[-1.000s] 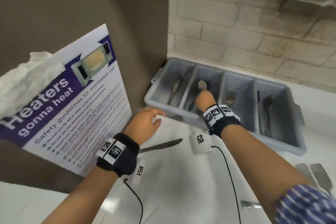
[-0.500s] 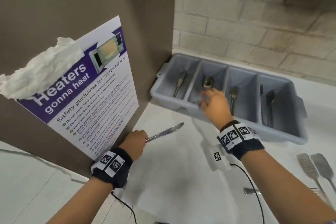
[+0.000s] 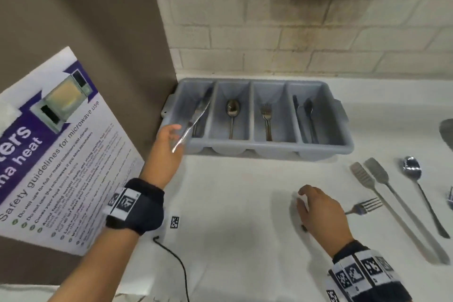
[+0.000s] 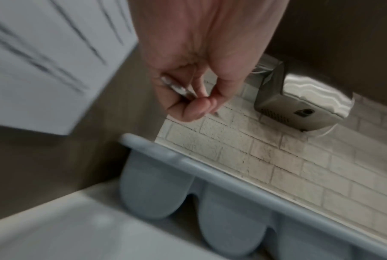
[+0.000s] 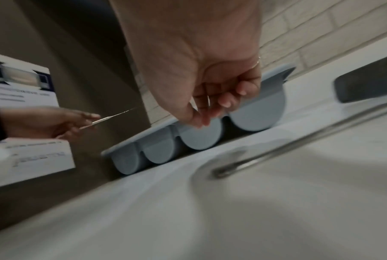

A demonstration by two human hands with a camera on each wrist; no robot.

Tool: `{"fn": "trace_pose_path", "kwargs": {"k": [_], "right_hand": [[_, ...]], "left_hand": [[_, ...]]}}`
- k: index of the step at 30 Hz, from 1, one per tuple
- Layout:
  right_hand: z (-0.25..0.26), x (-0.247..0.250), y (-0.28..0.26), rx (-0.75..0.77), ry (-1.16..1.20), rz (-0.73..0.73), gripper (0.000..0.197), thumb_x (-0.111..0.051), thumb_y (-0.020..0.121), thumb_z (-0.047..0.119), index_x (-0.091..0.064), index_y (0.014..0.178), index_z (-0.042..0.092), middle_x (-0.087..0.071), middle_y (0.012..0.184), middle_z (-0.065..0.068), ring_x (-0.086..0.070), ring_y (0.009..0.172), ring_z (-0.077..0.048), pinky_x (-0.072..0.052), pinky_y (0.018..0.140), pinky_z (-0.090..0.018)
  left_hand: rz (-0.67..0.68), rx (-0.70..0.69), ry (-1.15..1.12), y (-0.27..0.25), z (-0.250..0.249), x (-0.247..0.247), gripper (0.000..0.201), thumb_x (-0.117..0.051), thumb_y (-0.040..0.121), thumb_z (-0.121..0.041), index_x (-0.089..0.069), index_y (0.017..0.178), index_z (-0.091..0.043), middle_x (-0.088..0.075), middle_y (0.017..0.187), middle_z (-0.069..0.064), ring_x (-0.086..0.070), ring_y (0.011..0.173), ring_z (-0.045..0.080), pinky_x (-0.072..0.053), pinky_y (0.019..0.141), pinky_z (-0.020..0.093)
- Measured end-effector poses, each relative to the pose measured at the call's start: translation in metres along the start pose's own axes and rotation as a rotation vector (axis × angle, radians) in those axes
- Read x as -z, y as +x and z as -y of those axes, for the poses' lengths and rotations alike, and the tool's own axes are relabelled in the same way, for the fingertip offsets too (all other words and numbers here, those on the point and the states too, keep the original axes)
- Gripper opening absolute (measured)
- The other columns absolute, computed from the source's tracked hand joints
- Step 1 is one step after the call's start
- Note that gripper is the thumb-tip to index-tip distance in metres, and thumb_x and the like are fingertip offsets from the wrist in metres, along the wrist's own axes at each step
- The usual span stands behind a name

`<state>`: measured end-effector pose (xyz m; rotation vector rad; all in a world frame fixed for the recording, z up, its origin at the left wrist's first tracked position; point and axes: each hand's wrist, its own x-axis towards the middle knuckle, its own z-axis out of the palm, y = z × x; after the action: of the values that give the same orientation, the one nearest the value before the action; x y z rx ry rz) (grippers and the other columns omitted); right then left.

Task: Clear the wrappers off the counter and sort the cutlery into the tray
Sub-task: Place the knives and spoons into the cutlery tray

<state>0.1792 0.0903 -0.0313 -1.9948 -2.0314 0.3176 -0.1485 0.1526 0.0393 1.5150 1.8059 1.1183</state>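
Note:
A grey four-compartment cutlery tray (image 3: 269, 152) sits against the brick wall. My left hand (image 3: 180, 132) pinches the handle of a table knife (image 3: 196, 117), whose blade slants over the leftmost compartment, above another knife lying there. In the left wrist view, fingers and thumb of my left hand (image 4: 201, 103) close on the knife handle (image 4: 177, 89). My right hand (image 3: 302, 197) hovers over the counter with loosely curled fingers and holds nothing, just left of a loose fork (image 3: 365, 206). The tray also holds a spoon (image 3: 232, 110), a fork (image 3: 266, 115) and dark utensils (image 3: 306, 115).
Two long flat-ended utensils (image 3: 382, 191) and a spoon (image 3: 414, 179) lie on the counter at the right. A microwave safety poster (image 3: 61, 154) leans on the brown wall to the left. A metal dispenser (image 4: 299, 102) hangs on the brick wall above.
My left hand has lifted the knife from the counter up to the tray's leftmost compartment. My right hand has drawn back from the tray to the counter near the loose fork.

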Motion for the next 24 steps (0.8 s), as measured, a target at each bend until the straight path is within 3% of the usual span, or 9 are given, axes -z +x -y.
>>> {"fn": "trace_pose_path", "kwargs": {"k": [2,4,7,10,12,16,19,21,24], "right_hand": [[-0.012,0.003,-0.01,-0.138,-0.034,0.049,0.017,-0.06,0.084,0.02,-0.061,0.099,0.011,-0.072,0.08,-0.012,-0.067,0.065,-0.031,-0.039,0.05,-0.028],[-0.024,0.006,-0.018,-0.24,-0.04,0.055,0.018,-0.055,0.087,0.024,-0.059,0.1,0.012,-0.071,0.077,-0.011,-0.066,0.064,-0.03,-0.034,0.048,-0.025],[-0.037,0.009,-0.021,-0.38,0.004,0.073,0.02,-0.049,0.09,0.03,-0.054,0.101,0.015,-0.069,0.075,-0.007,-0.06,0.061,-0.026,-0.036,0.049,-0.026],[-0.044,0.01,-0.02,-0.498,0.076,0.093,0.022,-0.052,0.089,0.036,-0.054,0.097,0.015,-0.067,0.082,-0.007,-0.064,0.072,-0.027,-0.038,0.055,-0.025],[-0.047,0.009,-0.018,-0.528,0.105,0.08,0.022,-0.057,0.087,0.035,-0.053,0.084,0.014,-0.06,0.075,-0.006,-0.058,0.065,-0.025,-0.037,0.055,-0.025],[-0.049,0.006,-0.015,-0.597,0.182,0.061,0.015,-0.057,0.086,0.016,-0.051,0.072,0.012,-0.056,0.074,-0.005,-0.05,0.066,-0.021,-0.036,0.061,-0.024],[-0.045,0.004,-0.017,-0.604,0.236,0.058,0.01,-0.056,0.08,0.004,-0.06,0.075,0.012,-0.063,0.08,-0.006,-0.051,0.069,-0.019,-0.036,0.061,-0.022],[-0.037,0.006,-0.021,-0.546,0.304,0.048,0.011,-0.059,0.075,0.001,-0.062,0.074,0.011,-0.063,0.077,-0.003,-0.053,0.069,-0.018,-0.034,0.052,-0.018],[-0.018,0.018,-0.019,-0.378,0.422,-0.029,0.016,-0.06,0.076,-0.002,-0.062,0.075,0.015,-0.058,0.073,0.0,-0.056,0.063,-0.021,-0.037,0.052,-0.016]], "left_hand": [[-0.035,0.043,0.054,0.045,-0.005,-0.019,0.037,-0.044,0.088,0.008,-0.053,0.122,-0.001,-0.059,0.115,0.019,-0.057,0.104,0.03,-0.044,0.096,0.038],[0.006,0.144,0.138,0.082,-0.003,-0.037,0.039,-0.04,0.089,0.007,-0.053,0.126,0.001,-0.057,0.129,0.024,-0.056,0.115,0.036,-0.043,0.1,0.038],[0.116,0.243,0.383,0.12,0.009,-0.057,0.041,-0.041,0.09,0.005,-0.054,0.128,-0.001,-0.053,0.134,0.026,-0.05,0.123,0.04,-0.041,0.104,0.041],[0.3,0.251,0.665,0.143,0.024,-0.07,0.035,-0.043,0.093,-0.002,-0.056,0.124,0.003,-0.054,0.133,0.026,-0.05,0.123,0.041,-0.041,0.103,0.043],[0.395,0.275,0.739,0.152,0.032,-0.075,0.034,-0.043,0.094,-0.005,-0.056,0.122,0.008,-0.055,0.131,0.028,-0.052,0.121,0.04,-0.042,0.101,0.042],[0.471,0.285,0.792,0.156,0.038,-0.081,0.034,-0.047,0.091,-0.005,-0.058,0.12,0.008,-0.056,0.131,0.027,-0.053,0.121,0.038,-0.041,0.103,0.041],[0.392,0.312,0.726,0.151,0.035,-0.083,0.033,-0.047,0.092,-0.006,-0.058,0.118,0.01,-0.057,0.129,0.028,-0.054,0.119,0.04,-0.042,0.101,0.042],[0.293,0.281,0.588,0.144,0.029,-0.081,0.031,-0.048,0.092,-0.007,-0.061,0.117,0.006,-0.06,0.126,0.027,-0.056,0.116,0.042,-0.044,0.099,0.043],[0.067,0.098,0.3,0.118,0.017,-0.072,0.028,-0.048,0.091,-0.006,-0.065,0.114,-0.005,-0.065,0.118,0.024,-0.062,0.106,0.04,-0.048,0.095,0.042]]}}
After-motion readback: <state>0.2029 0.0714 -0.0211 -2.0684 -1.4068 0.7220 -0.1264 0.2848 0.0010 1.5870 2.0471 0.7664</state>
